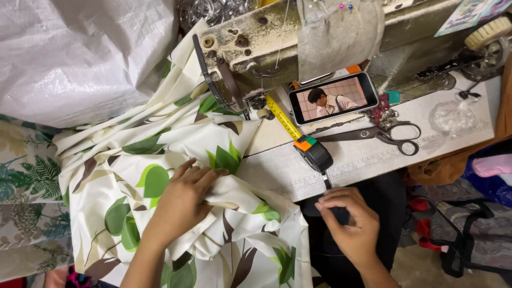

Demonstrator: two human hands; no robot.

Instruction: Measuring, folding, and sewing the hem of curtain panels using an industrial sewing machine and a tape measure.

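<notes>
My left hand (pixel 184 200) lies flat on a cream fabric printed with green and brown leaves (pixel 160 160), fingers spread over a fold near the table edge. My right hand (pixel 349 221) is below the table's front edge, its fingertips pinched together by the strap of a black and orange tape measure (pixel 313 151); whether it grips the strap is unclear. The yellow tape runs from the measure up to the needle area of an old sewing machine (pixel 266 42). The fabric feeds up under the machine's presser foot (pixel 256 104).
A phone (pixel 333 97) playing a video leans against the machine. Black scissors (pixel 381 133) lie on the white table (pixel 362 160). A clear lump of plastic (pixel 450 117) sits at the right. A white woven sack (pixel 80 53) fills the upper left; bags and cloth lie at the lower right.
</notes>
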